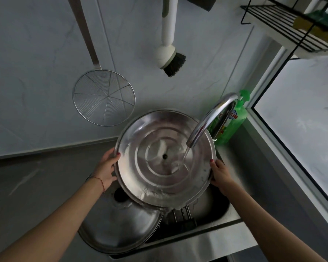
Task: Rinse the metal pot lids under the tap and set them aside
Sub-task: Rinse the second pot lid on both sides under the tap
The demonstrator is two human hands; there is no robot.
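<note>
A large round metal pot lid is held over the sink with its hollow inner side up. My left hand grips its left rim and my right hand grips its right rim. Water runs from the curved chrome tap onto the lid's right half and spills off its near edge. A second metal lid lies dome side up across the sink's front left corner, below the held lid.
The steel sink holds several utensil handles. A green dish soap bottle stands behind the tap. A wire skimmer and a dish brush hang on the wall. A black wire rack with sponges is mounted top right.
</note>
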